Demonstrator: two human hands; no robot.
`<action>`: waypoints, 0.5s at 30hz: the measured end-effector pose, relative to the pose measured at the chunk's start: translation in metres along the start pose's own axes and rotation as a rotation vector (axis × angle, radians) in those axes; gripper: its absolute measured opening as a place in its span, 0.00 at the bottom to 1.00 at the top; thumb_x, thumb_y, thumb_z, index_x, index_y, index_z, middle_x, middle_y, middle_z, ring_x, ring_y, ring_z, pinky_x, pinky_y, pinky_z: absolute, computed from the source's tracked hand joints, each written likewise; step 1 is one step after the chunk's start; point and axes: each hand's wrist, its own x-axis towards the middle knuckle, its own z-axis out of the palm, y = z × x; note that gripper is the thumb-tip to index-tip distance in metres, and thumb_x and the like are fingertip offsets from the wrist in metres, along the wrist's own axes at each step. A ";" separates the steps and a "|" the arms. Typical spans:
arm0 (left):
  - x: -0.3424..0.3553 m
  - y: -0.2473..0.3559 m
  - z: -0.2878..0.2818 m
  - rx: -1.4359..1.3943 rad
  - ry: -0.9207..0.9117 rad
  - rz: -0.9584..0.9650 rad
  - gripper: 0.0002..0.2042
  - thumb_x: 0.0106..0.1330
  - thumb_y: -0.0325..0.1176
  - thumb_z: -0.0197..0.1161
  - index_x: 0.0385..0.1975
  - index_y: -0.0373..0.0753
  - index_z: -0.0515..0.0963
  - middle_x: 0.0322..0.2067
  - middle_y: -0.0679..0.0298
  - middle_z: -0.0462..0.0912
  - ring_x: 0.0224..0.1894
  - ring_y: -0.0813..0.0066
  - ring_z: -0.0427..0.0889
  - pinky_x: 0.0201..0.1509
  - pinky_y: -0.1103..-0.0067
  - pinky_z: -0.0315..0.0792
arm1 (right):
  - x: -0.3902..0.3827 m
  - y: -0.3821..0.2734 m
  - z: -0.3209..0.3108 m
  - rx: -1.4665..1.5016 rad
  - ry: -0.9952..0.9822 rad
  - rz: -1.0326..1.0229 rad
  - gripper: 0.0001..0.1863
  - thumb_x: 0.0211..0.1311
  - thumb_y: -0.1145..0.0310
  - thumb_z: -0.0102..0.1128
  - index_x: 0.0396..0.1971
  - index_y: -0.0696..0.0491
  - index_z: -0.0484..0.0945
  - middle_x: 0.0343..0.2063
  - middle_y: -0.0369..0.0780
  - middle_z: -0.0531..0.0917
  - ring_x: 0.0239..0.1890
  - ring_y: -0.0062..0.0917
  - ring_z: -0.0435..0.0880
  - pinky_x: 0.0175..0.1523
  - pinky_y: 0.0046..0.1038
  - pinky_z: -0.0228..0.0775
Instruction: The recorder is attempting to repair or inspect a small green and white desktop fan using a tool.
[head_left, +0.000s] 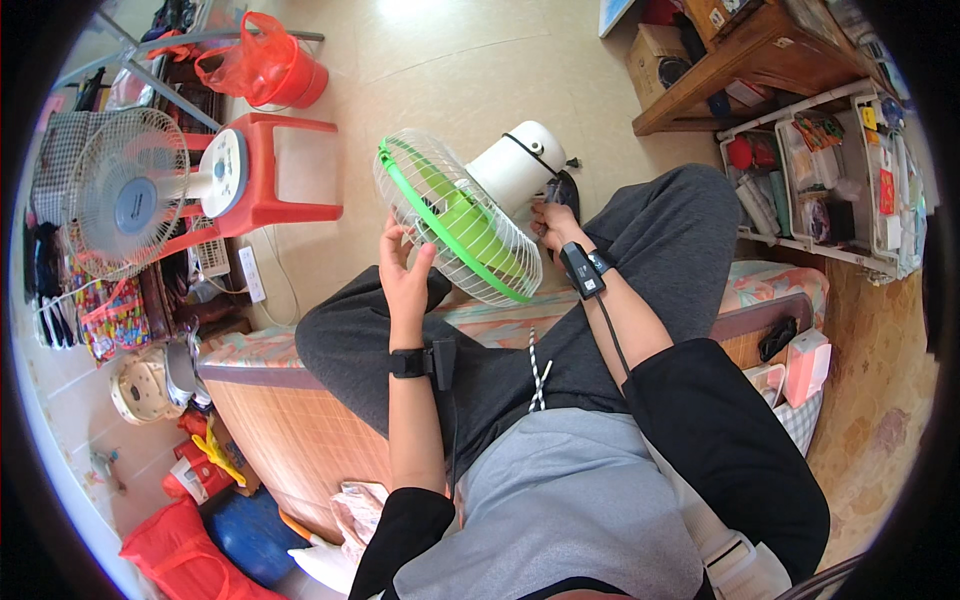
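- Far left there's a second fan, white cage with a blue hub, lying tipped against a red stool on the tile floor.
- Just behind the stool sits a red bucket with a red bag stuffed in it.
- Down at the lower left, under the bed edge: a red bag and a white appliance, pretty cluttered there.
- Left hand is open, fingers spread, palm pressed flat against the front cage of the small fan. It's got a black wrist strap on.
- The fan itself is up over the person's knees, tilted, cage facing down-left: white wire cage, green ring and green blades, white motor housing sticking out the back toward the upper right.
- Right hand is closed around something at the back of the fan near the motor. Looks like a dark tool or part, but it's too hidden to say what. Also has a black strap and a cable running down the forearm.
- Right side: a wooden table and a white rack packed with small stuff.
- A pink box sits on the bed edge by the right elbow.
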 end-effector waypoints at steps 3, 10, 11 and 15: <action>-0.002 -0.003 -0.004 -0.003 0.014 -0.013 0.16 0.57 0.28 0.62 0.43 0.36 0.65 0.63 0.52 0.54 0.57 0.67 0.64 0.60 0.72 0.61 | -0.015 0.001 0.011 -0.024 -0.025 -0.019 0.01 0.59 0.76 0.50 0.30 0.54 0.70 0.19 0.33 0.69 0.15 0.17 0.58 0.21 0.22 0.54; 0.002 -0.004 -0.003 -0.014 -0.015 0.005 0.17 0.58 0.27 0.61 0.44 0.36 0.64 0.64 0.53 0.52 0.58 0.68 0.63 0.59 0.74 0.62 | -0.038 -0.010 0.025 -0.172 0.082 -0.036 0.02 0.58 0.73 0.53 0.29 0.53 0.70 0.17 0.32 0.68 0.15 0.16 0.58 0.21 0.21 0.52; 0.002 -0.003 -0.002 -0.014 -0.012 0.000 0.17 0.58 0.27 0.61 0.44 0.36 0.64 0.64 0.53 0.52 0.57 0.69 0.63 0.59 0.74 0.62 | -0.037 -0.011 0.021 -0.169 0.084 -0.036 0.02 0.58 0.73 0.53 0.29 0.53 0.70 0.17 0.32 0.68 0.15 0.16 0.58 0.21 0.21 0.52; 0.002 -0.005 -0.004 -0.009 0.004 -0.024 0.17 0.58 0.27 0.61 0.45 0.36 0.64 0.64 0.52 0.51 0.57 0.68 0.64 0.59 0.74 0.62 | -0.042 -0.016 0.020 -0.172 -0.015 -0.011 0.02 0.59 0.72 0.51 0.30 0.54 0.71 0.22 0.36 0.77 0.14 0.14 0.57 0.19 0.19 0.49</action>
